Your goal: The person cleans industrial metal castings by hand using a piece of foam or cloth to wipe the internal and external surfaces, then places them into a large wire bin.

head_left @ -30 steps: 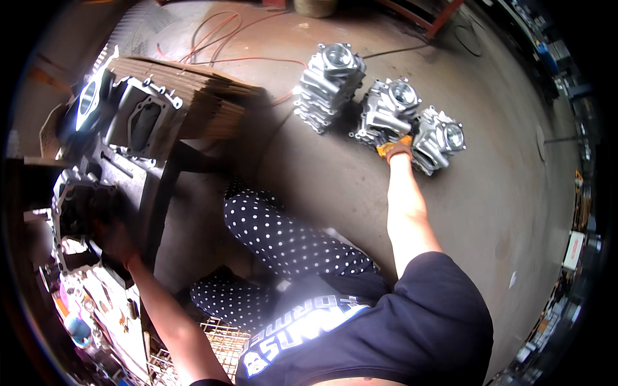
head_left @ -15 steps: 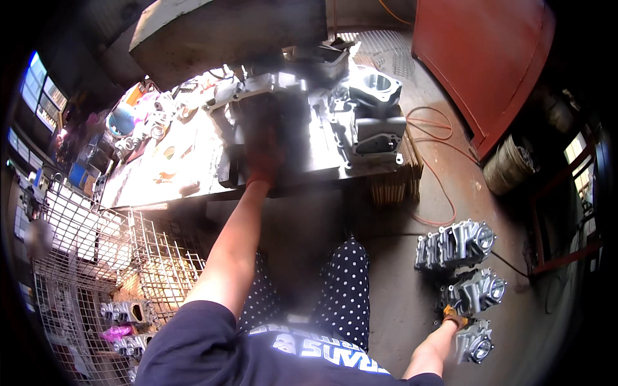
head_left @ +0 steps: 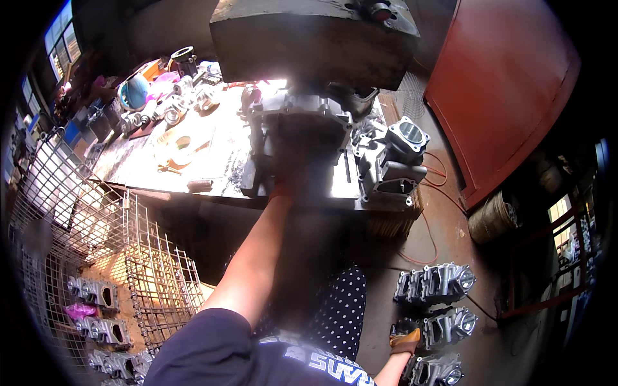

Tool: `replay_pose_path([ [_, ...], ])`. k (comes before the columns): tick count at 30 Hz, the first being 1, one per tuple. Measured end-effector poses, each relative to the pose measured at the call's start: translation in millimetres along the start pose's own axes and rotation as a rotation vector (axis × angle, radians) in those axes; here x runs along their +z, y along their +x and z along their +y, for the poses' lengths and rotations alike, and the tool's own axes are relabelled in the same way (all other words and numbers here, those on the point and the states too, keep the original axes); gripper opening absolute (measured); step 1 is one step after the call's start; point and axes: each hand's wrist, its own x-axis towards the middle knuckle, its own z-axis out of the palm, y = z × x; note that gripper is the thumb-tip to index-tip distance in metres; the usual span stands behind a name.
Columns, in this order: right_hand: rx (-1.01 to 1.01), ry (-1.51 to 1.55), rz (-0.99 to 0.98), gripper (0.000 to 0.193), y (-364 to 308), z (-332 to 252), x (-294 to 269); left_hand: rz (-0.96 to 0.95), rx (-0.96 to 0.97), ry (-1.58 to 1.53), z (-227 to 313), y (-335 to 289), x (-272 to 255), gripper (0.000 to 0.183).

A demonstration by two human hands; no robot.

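My left arm reaches to the bench, and my left hand (head_left: 281, 186) is at the front of a silvery metal casting (head_left: 299, 106) on it. A dark blur covers the fingers, so their grip does not show. Low on the right, my right hand (head_left: 404, 340) wears an orange and black glove. It is beside the left end of a ribbed engine casting (head_left: 450, 327) on the floor. The dark fingertips merge with the shadow there. Similar castings, one farther (head_left: 434, 283) and one nearer (head_left: 434, 371), flank it.
A large dark block (head_left: 312, 48) hangs over the bench (head_left: 225, 157). More castings (head_left: 389, 170) stand at its right end. Left is a wire cage (head_left: 138, 257) with castings inside. A red panel (head_left: 502, 83), an orange hose (head_left: 421, 241) and a drum (head_left: 492, 222) are on the right.
My right hand has drawn left, away from between the floor castings. The view has shifted, so the bench sits lower in it. My left hand stays by the casting on the bench.
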Motion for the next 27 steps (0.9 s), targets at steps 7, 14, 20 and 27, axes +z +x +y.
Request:
replay_pose_path([
  [7, -0.449, 1.946, 0.143, 0.032, -3, -50, -87, 0.025, -0.053, -0.11, -3, 7, -10, 0.055],
  [14, -1.218, 1.492, 0.844, 0.024, -149, -193, -385, 0.07, -0.201, -0.284, -17, 3, -37, 0.056],
  [20, -1.733, 0.834, 1.212, 0.03, -256, -310, -618, 0.198, -0.284, -0.613, 8, 18, -70, 0.058],
  [27, -1.642, 0.496, 1.241, 0.028, -282, -497, -711, 0.234, -0.396, -0.685, -19, 9, -71, 0.059],
])
